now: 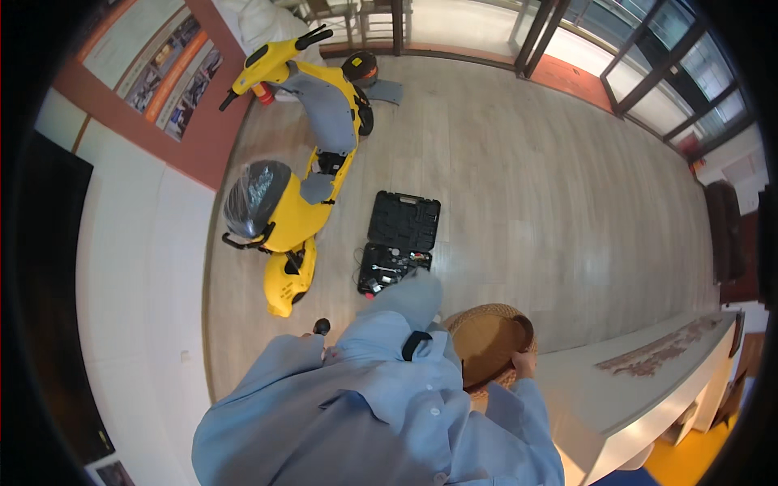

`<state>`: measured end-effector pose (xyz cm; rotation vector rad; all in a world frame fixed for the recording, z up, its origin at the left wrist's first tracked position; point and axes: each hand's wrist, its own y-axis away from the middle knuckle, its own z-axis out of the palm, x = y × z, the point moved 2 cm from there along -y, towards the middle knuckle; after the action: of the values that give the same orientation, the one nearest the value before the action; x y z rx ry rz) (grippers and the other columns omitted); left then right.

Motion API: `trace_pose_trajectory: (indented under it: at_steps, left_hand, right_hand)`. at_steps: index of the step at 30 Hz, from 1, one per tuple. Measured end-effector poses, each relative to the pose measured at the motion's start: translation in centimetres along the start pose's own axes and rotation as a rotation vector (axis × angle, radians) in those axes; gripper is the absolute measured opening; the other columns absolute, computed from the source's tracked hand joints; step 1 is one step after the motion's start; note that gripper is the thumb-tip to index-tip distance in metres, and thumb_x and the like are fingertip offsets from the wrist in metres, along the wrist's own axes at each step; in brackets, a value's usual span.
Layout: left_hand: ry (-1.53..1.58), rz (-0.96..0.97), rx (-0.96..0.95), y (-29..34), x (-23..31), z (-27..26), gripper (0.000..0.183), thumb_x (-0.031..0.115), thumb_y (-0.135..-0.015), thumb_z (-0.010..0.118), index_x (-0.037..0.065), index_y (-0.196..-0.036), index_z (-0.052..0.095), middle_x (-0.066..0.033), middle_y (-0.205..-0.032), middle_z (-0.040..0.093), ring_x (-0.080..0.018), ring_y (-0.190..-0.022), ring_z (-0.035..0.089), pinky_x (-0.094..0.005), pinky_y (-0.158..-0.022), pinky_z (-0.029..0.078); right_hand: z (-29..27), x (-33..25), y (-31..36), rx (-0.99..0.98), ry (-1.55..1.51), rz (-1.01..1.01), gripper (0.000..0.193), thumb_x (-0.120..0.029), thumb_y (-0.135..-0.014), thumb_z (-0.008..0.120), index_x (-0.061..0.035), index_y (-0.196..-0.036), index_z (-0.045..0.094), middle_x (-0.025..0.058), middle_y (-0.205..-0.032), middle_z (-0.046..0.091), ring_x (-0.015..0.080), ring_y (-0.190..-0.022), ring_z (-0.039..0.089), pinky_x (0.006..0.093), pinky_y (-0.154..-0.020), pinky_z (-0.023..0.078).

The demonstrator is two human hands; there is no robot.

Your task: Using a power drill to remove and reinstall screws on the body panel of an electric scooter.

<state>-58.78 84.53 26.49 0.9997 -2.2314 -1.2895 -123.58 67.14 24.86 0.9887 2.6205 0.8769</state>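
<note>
At my right side, my right hand is closed on the rim of a round woven basket, brown inside with a braided edge. My left hand shows only in part beyond the blue sleeve, beside a black round-ended object that it appears to hold. Most of that object is hidden, so its kind cannot be made out. Ahead of me on the floor lies an open black tool case. Its near half holds a wrench and several small tools.
A yellow scooter stands on the left, with a plastic-wrapped grey seat or box at its rear. Along the right runs a pale counter. A white wall borders the left side, and glass doors stand at the back.
</note>
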Motion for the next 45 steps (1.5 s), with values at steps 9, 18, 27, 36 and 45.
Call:
trace_pose_trajectory:
  at_steps: [9,18,27,36,45]
  left_hand:
    - [0.38,-0.193,-0.01,-2.4,11.8,3.3,0.026,0.026,-0.067,0.073,0.002,-0.072,0.065,-0.0091,-0.064,0.066,-0.0209,-0.058,0.066,-0.0341,-0.055,0.052]
    - [0.727,-0.361,-0.191,-11.3,23.3,11.9,0.025,0.024,-0.071,0.073,0.001,-0.075,0.064,-0.009,-0.062,0.065,-0.021,-0.058,0.066,-0.0345,-0.054,0.053]
    - [1.199,-0.45,-0.157,-9.5,40.7,-2.9,0.039,0.026,-0.07,0.07,0.0,-0.098,0.059,-0.0142,-0.075,0.067,-0.0244,-0.065,0.068,-0.0381,-0.066,0.055]
    - [1.328,-0.781,-0.021,-6.5,50.8,-3.7,0.043,0.025,-0.069,0.07,-0.001,-0.101,0.058,-0.019,-0.088,0.066,-0.033,-0.083,0.066,-0.0402,-0.072,0.054]
    - [1.734,-1.131,0.102,2.4,66.6,-8.6,0.031,0.012,-0.069,0.074,-0.001,-0.092,0.057,-0.008,-0.063,0.06,-0.0177,-0.05,0.06,-0.033,-0.049,0.051]
  right_hand:
    - [-14.9,-10.2,-19.1,-0.013,-0.06,-0.158,0.05,-0.038,-0.062,0.072,-0.0026,-0.098,0.069,0.0167,-0.099,0.068,0.0283,-0.094,0.066,0.0372,-0.082,0.051]
    - [-24.1,-47.2,-27.1,0.166,0.566,-0.633,0.04,-0.033,-0.065,0.07,-0.0024,-0.09,0.069,0.0184,-0.086,0.068,0.0322,-0.078,0.067,0.0397,-0.07,0.054]
    - [-23.4,-72.8,-28.2,0.165,0.673,-0.994,0.041,-0.035,-0.066,0.072,0.0013,-0.084,0.066,0.0219,-0.085,0.067,0.0375,-0.085,0.065,0.0438,-0.074,0.052]
    - [-20.5,-96.0,-34.5,-0.565,0.397,-0.875,0.03,-0.011,-0.074,0.07,0.0034,-0.099,0.061,0.0096,-0.092,0.066,0.0201,-0.077,0.065,0.0327,-0.065,0.057]
    - [-18.0,-108.7,-52.6,-0.827,0.362,-0.762,0.032,-0.013,-0.077,0.067,0.0006,-0.105,0.056,0.0089,-0.092,0.064,0.0191,-0.073,0.063,0.0303,-0.056,0.053]
